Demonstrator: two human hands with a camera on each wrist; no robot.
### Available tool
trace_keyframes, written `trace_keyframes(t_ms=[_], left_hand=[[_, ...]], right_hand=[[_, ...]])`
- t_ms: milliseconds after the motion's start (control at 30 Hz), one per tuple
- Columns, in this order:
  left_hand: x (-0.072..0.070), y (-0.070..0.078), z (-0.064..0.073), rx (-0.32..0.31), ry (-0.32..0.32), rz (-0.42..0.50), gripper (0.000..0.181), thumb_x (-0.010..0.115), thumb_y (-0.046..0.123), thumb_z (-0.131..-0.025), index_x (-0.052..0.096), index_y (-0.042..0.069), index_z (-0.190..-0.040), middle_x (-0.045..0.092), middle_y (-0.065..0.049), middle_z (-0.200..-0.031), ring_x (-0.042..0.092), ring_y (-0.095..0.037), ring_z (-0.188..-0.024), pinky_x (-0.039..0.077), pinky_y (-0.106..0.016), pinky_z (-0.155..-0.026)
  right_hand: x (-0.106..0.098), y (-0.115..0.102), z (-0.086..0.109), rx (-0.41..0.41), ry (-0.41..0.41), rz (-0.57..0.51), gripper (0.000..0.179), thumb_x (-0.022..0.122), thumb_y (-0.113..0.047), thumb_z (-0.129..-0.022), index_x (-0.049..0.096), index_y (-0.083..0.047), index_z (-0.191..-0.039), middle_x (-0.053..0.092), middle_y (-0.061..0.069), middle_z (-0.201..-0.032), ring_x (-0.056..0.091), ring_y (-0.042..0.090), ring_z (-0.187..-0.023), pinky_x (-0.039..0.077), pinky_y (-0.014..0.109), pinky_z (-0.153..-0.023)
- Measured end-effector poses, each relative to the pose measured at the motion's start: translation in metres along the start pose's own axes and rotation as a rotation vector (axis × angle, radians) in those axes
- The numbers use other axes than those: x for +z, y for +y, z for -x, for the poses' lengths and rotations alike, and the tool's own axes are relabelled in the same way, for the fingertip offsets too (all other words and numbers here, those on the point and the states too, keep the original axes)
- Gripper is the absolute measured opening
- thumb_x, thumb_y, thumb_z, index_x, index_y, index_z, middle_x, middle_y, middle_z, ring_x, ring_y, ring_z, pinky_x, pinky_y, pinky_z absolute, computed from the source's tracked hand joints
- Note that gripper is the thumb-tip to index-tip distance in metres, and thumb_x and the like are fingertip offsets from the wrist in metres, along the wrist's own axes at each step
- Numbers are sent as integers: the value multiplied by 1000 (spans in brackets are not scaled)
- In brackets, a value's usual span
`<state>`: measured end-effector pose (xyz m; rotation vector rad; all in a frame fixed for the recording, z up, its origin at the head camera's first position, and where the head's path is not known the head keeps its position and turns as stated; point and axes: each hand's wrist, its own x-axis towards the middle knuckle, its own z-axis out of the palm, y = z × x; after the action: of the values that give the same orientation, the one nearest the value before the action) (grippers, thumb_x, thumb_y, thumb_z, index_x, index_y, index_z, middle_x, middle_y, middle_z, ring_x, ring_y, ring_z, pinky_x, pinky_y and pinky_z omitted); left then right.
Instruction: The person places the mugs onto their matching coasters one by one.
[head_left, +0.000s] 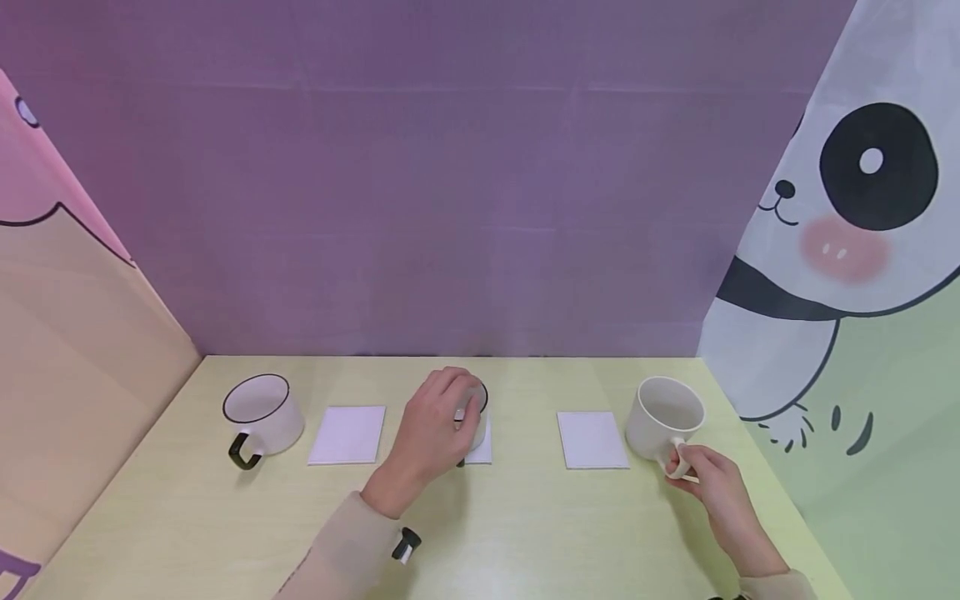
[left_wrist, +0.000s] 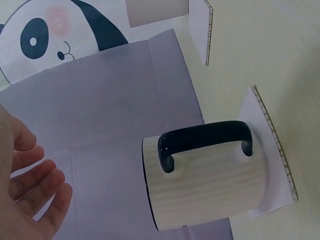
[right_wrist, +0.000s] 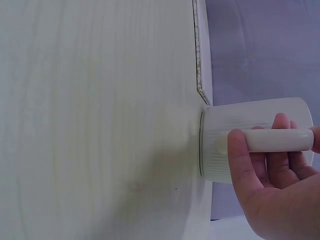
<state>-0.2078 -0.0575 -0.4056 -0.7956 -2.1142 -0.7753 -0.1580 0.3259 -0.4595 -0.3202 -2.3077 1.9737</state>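
On the middle white square coaster stands a white mug with a black rim and black handle. My left hand is over this mug in the head view and partly hides it. In the left wrist view the loosely bent fingers are apart from the mug, with nothing between them. To the right, my right hand grips the handle of an all-white ribbed mug, its fingers through the loop. That mug is upright, beside the right coaster.
Another white mug with black rim and handle stands on the table at the left. Next to it lies the left white coaster. A purple cloth backs the table, and printed panels flank it.
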Motion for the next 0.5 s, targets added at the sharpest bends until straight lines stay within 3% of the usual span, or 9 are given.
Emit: trace_keyframes(t_ms=[500], left_hand=[[10, 7, 0, 17, -22, 11, 13, 64, 3, -90, 70, 5, -101, 67, -7, -104, 62, -26, -95, 54, -36, -79]], right_hand=[[1, 2, -1, -8, 4, -4, 30, 47, -13, -107, 63, 11, -100, 64, 0, -84, 63, 8, -85, 58, 29, -81]])
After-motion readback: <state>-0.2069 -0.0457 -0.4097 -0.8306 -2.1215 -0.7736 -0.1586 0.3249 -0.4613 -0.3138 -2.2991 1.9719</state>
